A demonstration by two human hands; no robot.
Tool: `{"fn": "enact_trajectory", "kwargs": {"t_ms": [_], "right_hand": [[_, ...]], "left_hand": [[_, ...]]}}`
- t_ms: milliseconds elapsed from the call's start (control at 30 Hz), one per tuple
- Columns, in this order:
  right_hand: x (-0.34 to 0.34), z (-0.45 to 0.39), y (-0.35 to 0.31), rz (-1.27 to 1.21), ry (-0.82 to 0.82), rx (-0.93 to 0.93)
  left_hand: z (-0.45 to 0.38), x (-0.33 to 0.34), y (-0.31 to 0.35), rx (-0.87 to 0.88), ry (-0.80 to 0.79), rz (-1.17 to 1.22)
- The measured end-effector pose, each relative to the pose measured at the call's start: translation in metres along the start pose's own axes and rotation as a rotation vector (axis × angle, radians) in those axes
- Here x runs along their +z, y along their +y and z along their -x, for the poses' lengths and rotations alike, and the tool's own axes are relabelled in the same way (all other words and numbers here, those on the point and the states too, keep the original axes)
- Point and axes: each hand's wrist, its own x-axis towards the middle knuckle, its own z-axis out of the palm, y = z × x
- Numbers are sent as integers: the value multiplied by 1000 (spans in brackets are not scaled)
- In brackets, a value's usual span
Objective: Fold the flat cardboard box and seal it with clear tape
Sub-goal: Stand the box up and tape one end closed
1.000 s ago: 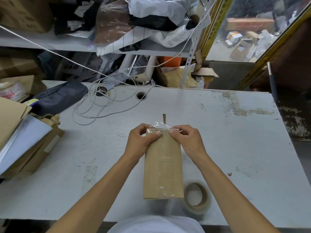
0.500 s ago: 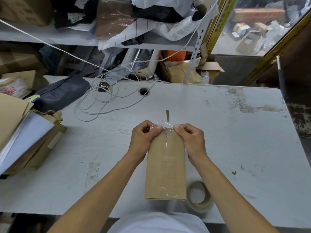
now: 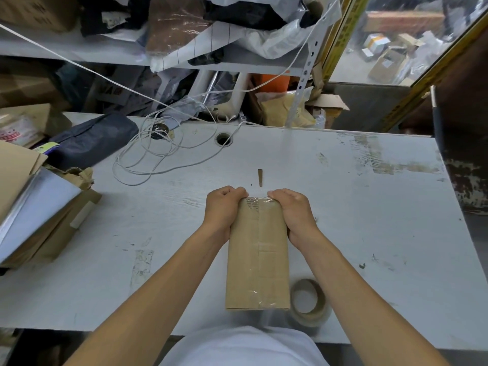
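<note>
A narrow brown cardboard box (image 3: 258, 260) lies lengthwise on the white table (image 3: 369, 220), straight in front of me. Clear tape runs along its top seam and wraps over both ends. My left hand (image 3: 223, 210) grips the box's far left corner, fingers curled over the taped end. My right hand (image 3: 291, 211) grips the far right corner the same way. A roll of clear tape (image 3: 309, 302) lies flat on the table, touching the box's near right corner.
A coiled white cable (image 3: 148, 159) and a dark bag (image 3: 92, 140) lie at the back left. Stacked cardboard and papers (image 3: 34, 207) fill the left edge. A small cardboard sliver (image 3: 260, 177) lies beyond the box. A cluttered shelf rises behind the table.
The loose tape end that stuck up past the far edge is now folded down over the box's end. Both hands have slid from pinching the tape to clasping the far corners.
</note>
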Motion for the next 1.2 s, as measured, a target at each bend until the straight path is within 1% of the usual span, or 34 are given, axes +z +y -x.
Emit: {"fn": "enact_trajectory", "kwargs": {"t_ms": [100, 167, 233, 333, 433, 500, 633, 767, 900, 1200], "right_hand": [[4, 4, -1, 0, 29, -16], [6, 10, -1, -7, 32, -73], [4, 16, 5, 53, 7, -168], [-4, 32, 20, 171, -54, -285], [-12, 43, 29, 183, -129, -332], [-15, 45, 32, 196, -150, -345], [-19, 44, 36, 198, -159, -321], [-26, 44, 38, 238, -174, -308], [-34, 42, 38, 307, -205, -265], [-30, 43, 30, 318, -196, -105]], "left_hand": [[-1, 0, 3, -65, 11, 7], [2, 0, 3, -49, 11, 36], [12, -2, -1, 33, 14, 34], [32, -10, -14, 230, -30, -105], [44, -16, -24, 268, -114, -129], [49, -17, -26, 259, -130, -109], [51, -21, -31, 250, -138, -125], [48, -31, -34, 280, -193, -236], [46, -39, -36, 231, -275, -295], [36, -40, -35, 124, -292, -352]]}}
